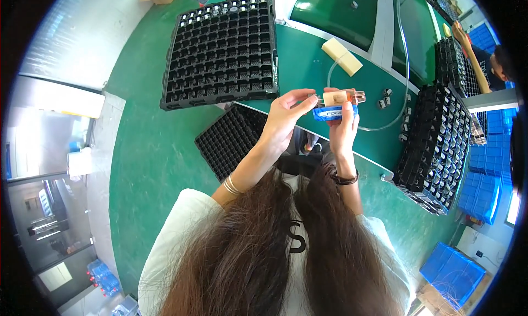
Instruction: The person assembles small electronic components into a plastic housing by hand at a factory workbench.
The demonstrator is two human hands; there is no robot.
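Observation:
In front of me, above the table's near edge, my right hand (342, 130) grips a small cream-and-clear part (336, 98) with a copper-coloured end. A blue piece (328, 113) with white lettering sits directly below the part, also against the right fingers. Closed in a pinch, my left hand (286, 115) has its thumb and forefinger at the part's left end, where thin metal pins show. What lies right between those fingertips is too small to make out.
A black compartment tray (220, 57) with a few silver pieces stands left; another tray (231, 143) is lower. A cream block (342, 56), a clear hose (379, 128) and small metal pieces (383, 102) lie on the green table. Filled stacked trays (434, 145) stand right. A co-worker's arm (476, 63) shows beyond.

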